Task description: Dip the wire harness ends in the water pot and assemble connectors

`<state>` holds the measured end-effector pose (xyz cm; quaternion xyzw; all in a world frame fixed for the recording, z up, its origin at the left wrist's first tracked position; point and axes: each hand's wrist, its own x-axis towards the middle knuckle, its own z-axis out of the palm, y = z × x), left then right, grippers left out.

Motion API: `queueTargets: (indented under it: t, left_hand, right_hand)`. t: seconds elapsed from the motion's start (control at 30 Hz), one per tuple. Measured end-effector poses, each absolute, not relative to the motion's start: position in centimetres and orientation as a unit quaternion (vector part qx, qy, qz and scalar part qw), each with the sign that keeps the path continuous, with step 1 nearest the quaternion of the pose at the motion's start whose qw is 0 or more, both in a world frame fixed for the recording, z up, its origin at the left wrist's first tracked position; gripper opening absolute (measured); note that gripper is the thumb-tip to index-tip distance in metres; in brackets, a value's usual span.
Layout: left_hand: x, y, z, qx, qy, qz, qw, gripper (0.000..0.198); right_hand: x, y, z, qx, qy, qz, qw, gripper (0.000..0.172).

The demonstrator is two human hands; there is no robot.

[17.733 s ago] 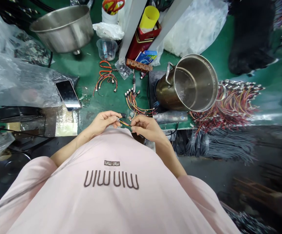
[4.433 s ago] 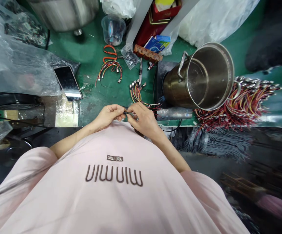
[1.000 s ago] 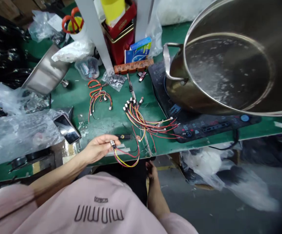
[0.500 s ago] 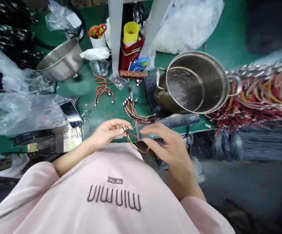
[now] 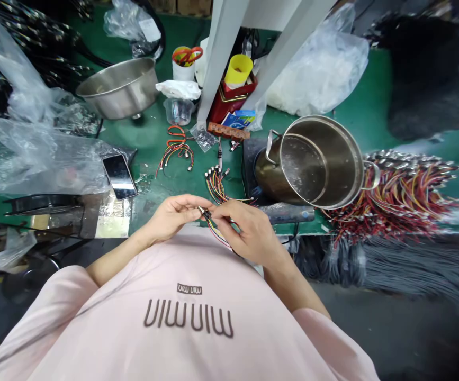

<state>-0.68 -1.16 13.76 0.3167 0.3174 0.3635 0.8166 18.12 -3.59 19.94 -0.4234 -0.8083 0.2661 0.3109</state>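
My left hand (image 5: 176,214) is closed in a pinch on a small metal connector (image 5: 203,211) just in front of my shirt. Thin red, yellow and dark wires (image 5: 217,236) run from it down under my right hand. My right hand (image 5: 249,228) is bent with its fingers drawn together, their tips right beside the connector; what they pinch is hidden. Just beyond the hands lies a bunch of wired connectors (image 5: 215,182) on the green table. Farther left is a smaller bunch of wires (image 5: 176,153), against orange-handled scissors (image 5: 176,135).
A big steel pot (image 5: 312,164) stands on a dark plate at the right, beside a heap of red and yellow wires (image 5: 396,196). To the left lie a phone (image 5: 119,177) and plastic bags (image 5: 34,153). A steel bowl (image 5: 122,90) and grey frame posts (image 5: 223,58) stand behind.
My right hand has moved left and in to the connector, and its fingers have come together. My left hand keeps its pinch. The camera view has shifted a little.
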Motion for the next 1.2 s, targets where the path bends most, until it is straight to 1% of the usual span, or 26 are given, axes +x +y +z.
queueTargets:
  t: [0.13, 0.3, 0.4, 0.57, 0.67, 0.77, 1.07, 1.2]
  left_hand:
    - [-0.9, -1.1, 13.5, 0.338, 0.318, 0.375, 0.802, 0.026]
    - [-1.2, -1.0, 13.5, 0.388, 0.326, 0.318, 0.802, 0.025]
    - [-1.3, -0.9, 13.6, 0.349, 0.312, 0.317, 0.825, 0.027]
    - [-1.1, -1.0, 14.3, 0.299, 0.329, 0.336, 0.830, 0.020]
    - [-1.0, -1.1, 14.6, 0.313, 0.334, 0.340, 0.821, 0.019]
    - [-0.8, -1.2, 14.6, 0.326, 0.334, 0.344, 0.815, 0.021]
    - [-0.6, -1.4, 15.0, 0.286, 0.336, 0.323, 0.837, 0.027]
    - [-0.6, -1.6, 14.9, 0.248, 0.333, 0.321, 0.851, 0.024]
  right_hand:
    - [17.8, -3.6, 19.8, -0.427, -0.808, 0.256, 0.314, 0.015]
    - [17.5, -4.2, 19.6, -0.430, -0.812, 0.246, 0.308, 0.018]
    - [17.5, -4.6, 19.3, -0.432, -0.811, 0.255, 0.301, 0.019]
    - [17.4, -5.3, 18.8, -0.427, -0.797, 0.292, 0.313, 0.027]
    - [17.2, -5.7, 18.7, -0.450, -0.783, 0.294, 0.314, 0.022]
    - [16.9, -5.9, 18.6, -0.489, -0.757, 0.294, 0.320, 0.016]
    - [16.3, -6.0, 18.2, -0.501, -0.746, 0.296, 0.323, 0.015]
    - [16.0, -6.1, 18.1, -0.483, -0.759, 0.307, 0.311, 0.016]
